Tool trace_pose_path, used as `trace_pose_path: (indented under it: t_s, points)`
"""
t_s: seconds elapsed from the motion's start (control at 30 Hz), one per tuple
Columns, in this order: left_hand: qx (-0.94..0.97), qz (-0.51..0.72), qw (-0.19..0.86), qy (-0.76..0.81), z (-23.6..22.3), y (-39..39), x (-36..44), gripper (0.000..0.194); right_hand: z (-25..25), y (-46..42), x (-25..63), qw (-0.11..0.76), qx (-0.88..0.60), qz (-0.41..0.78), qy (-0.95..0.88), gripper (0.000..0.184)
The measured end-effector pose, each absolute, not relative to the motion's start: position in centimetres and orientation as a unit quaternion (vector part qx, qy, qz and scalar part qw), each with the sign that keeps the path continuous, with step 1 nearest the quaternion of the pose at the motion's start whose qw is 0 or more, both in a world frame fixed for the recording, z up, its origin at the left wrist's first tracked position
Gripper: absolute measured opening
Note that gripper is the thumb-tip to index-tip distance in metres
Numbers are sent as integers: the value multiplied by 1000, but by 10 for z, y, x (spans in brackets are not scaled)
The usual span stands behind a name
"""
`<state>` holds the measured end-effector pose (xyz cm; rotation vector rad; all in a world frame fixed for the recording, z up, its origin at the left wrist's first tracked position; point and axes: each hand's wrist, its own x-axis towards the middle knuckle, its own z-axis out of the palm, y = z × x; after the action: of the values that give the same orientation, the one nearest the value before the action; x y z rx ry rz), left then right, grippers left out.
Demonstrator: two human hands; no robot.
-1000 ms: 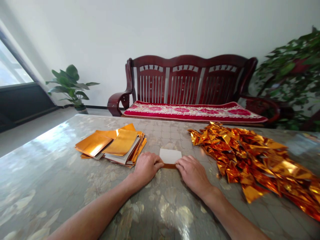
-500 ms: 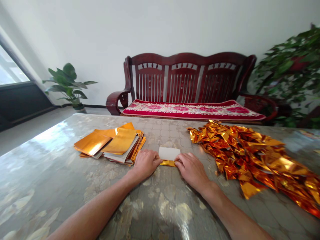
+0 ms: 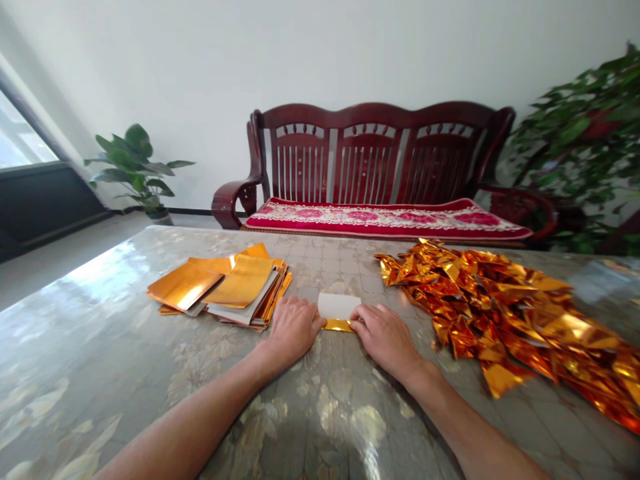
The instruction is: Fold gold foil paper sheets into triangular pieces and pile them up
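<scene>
A small sheet of gold foil paper (image 3: 340, 307) lies on the table in front of me, pale back upward, its near edge folded over into a shiny gold strip. My left hand (image 3: 296, 325) pinches the left end of that fold, fingers bent. At the right end, my right hand (image 3: 381, 331) grips the fold between thumb and fingers. A loose stack of flat gold foil sheets (image 3: 240, 283) sits just beyond my left hand. To the right spreads a large heap of folded gold foil pieces (image 3: 500, 307).
The glossy patterned table (image 3: 165, 387) fills the foreground. Behind it stands a dark red wooden bench (image 3: 367, 160) with a red floral cushion (image 3: 390, 219). Potted plants (image 3: 137, 167) stand at the left and right. A clear plastic bag (image 3: 605, 280) lies at the right edge.
The folded gold strip now lies flatter and shows brighter, and the sheet's far part curves slightly. Both hands have barely moved and keep their hold on its ends.
</scene>
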<state>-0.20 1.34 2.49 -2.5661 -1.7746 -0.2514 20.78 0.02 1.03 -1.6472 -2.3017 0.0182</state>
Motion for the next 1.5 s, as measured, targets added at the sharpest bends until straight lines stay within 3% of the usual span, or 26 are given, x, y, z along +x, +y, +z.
trace_pose_path:
  t_s: [0.23, 0.47, 0.67, 0.8, 1.07, 1.33, 1.5]
  points:
    - [-821, -73, 27, -566, 25, 12, -2, 35, 10, 1, 205, 142, -581, -10, -802, 5]
    - [-855, -141, -8, -499, 15, 11, -1, 13, 9, -3, 203, 159, -576, -59, -799, 5]
    - [-910, -69, -1, -408, 8, -1, 4, 13, 8, -9, 200, 157, -449, -106, -873, 9]
    - [-906, -26, 49, -420, 4, -17, 11, 26, 10, -12, 202, 145, -406, -87, -898, 18]
    - [-898, -5, 73, -434, 3, -28, 4, 48, 12, -12, 219, 148, -435, -90, -884, 19]
    - [-872, -18, 61, -485, 18, -15, 5, 27, 14, -31, 197, 158, -437, -115, -878, 20]
    - [-873, -70, -7, -482, 22, -1, -1, 22, 14, -46, 174, 176, -359, -4, -917, 18]
